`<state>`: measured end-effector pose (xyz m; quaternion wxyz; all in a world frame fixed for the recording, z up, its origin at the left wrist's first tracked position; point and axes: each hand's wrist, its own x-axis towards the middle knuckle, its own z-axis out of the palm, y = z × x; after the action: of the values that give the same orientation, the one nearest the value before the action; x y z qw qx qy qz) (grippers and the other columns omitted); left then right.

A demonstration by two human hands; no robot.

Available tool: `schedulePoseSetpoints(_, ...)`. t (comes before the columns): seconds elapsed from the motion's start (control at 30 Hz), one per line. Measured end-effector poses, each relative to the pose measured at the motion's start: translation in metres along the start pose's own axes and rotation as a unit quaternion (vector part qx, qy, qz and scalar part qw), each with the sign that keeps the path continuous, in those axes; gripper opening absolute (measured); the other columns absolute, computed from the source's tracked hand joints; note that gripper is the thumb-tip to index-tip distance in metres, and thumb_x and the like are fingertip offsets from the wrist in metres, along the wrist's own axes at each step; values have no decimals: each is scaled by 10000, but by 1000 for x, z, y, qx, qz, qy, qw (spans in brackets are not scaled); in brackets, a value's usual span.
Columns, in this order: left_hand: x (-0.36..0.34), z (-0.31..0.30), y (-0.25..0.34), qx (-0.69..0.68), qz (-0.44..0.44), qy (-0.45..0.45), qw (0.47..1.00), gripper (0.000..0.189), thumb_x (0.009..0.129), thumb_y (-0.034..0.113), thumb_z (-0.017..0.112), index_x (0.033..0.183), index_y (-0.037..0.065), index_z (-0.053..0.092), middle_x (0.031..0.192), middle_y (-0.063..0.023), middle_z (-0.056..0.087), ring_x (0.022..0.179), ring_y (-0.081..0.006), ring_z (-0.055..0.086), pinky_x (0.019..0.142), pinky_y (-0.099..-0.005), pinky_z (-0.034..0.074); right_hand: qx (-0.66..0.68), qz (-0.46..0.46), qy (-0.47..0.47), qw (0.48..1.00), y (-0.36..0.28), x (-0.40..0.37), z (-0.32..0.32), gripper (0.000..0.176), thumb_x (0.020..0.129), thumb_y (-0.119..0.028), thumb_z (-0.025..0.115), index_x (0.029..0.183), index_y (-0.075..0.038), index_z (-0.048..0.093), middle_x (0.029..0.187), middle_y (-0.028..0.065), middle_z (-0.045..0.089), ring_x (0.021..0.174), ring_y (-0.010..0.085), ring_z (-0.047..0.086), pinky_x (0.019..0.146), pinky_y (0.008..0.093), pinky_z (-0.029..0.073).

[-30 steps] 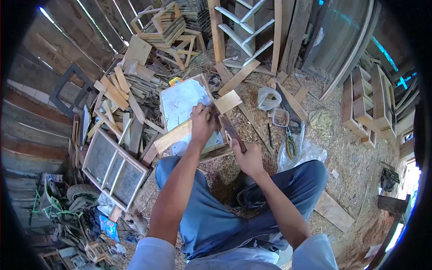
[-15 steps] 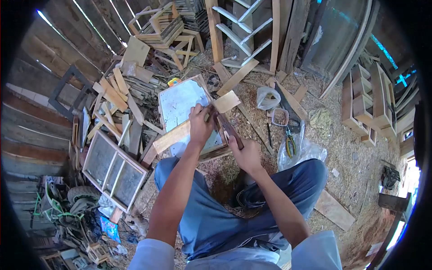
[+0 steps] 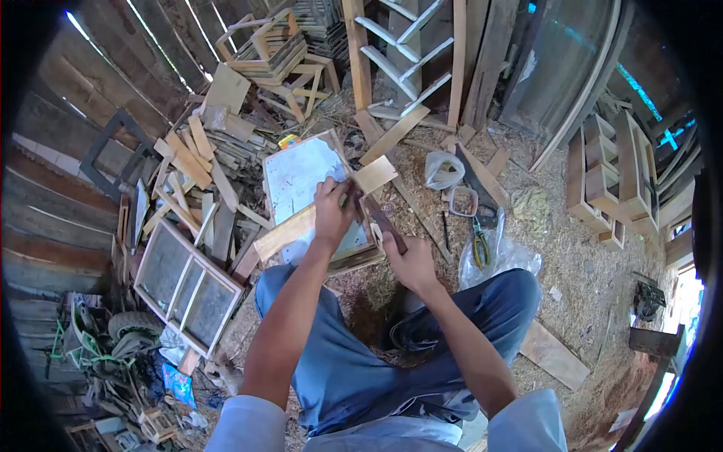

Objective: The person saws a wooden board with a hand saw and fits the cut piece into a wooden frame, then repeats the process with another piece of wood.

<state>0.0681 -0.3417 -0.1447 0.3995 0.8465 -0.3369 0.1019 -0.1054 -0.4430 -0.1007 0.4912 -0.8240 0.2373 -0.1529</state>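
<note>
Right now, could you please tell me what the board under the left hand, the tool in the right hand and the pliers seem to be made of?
Board: likely bare wood, by its pale yellow-brown tone.
Tool: perhaps wood, by its dark brown colour; finish unclear.
Pliers: probably metal with plastic grips, given the yellow and dark handles; finish unclear.

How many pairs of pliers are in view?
1. The pliers lie by the clear plastic, to the right of the right hand. Others may be hidden.

A plank (image 3: 285, 232) lies across the white board (image 3: 301, 167).
</note>
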Motion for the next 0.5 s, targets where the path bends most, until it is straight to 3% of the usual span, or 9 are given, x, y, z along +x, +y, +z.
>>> schedulePoseSetpoints(0.03, 0, 1, 2, -1, 4, 0, 1000, 222, 735, 83, 698, 941, 5, 669, 844, -123, 510, 826, -314, 485, 719, -407, 399, -20, -26, 16, 999, -2, 3, 3, 484, 906, -353, 567, 625, 40, 571, 451, 119, 417, 409, 153, 438, 443, 363, 361)
schedulePoseSetpoints(0.07, -1, 2, 3, 7, 0, 6, 1000, 223, 734, 86, 699, 941, 8, 670, 844, -122, 509, 825, -313, 485, 719, -408, 400, 9, 28, -4, 1000, -4, -10, -4, 460, 896, -339, 584, 631, 37, 579, 462, 136, 434, 412, 177, 473, 451, 362, 374)
schedulePoseSetpoints(0.13, -3, 5, -3, 16, -7, 16, 1000, 215, 735, 92, 700, 930, 9, 669, 847, -124, 506, 825, -317, 484, 715, -413, 404, -22, 26, -38, 999, -8, -45, -35, 317, 888, -281, 576, 863, 24, 658, 540, 194, 530, 526, 329, 604, 532, 395, 459)
schedulePoseSetpoints(0.23, -3, 5, -1, 4, 9, 19, 1000, 206, 728, 88, 705, 912, 4, 666, 851, -128, 505, 827, -322, 484, 711, -416, 406, 14, -23, -2, 1000, 4, -72, -49, 322, 885, -283, 574, 862, 28, 654, 546, 200, 522, 517, 324, 597, 519, 394, 447)
schedulePoseSetpoints(0.3, -3, 6, -4, 25, 8, 17, 1000, 204, 727, 75, 703, 911, -2, 659, 843, -132, 507, 828, -325, 484, 708, -416, 408, -72, 23, -24, 997, 9, -65, -43, 323, 884, -271, 577, 815, 37, 644, 526, 184, 510, 472, 282, 576, 491, 390, 419)
schedulePoseSetpoints(0.33, -2, 7, -4, 19, 16, 25, 999, 201, 730, 67, 698, 914, -4, 656, 835, -133, 507, 823, -326, 483, 705, -416, 407, -49, 40, -14, 998, 19, -50, -31, 363, 884, -290, 585, 746, 44, 624, 496, 156, 479, 419, 206, 505, 462, 376, 382)
schedulePoseSetpoints(0.5, 7, 11, 2, -3, 36, 38, 999, 182, 725, 25, 702, 901, 1, 664, 789, -131, 494, 778, -309, 456, 693, -397, 392, -15, 74, -16, 997, 23, -26, -52, 451, 879, -338, 602, 646, 49, 586, 462, 101, 438, 450, 119, 413, 451, 348, 357)
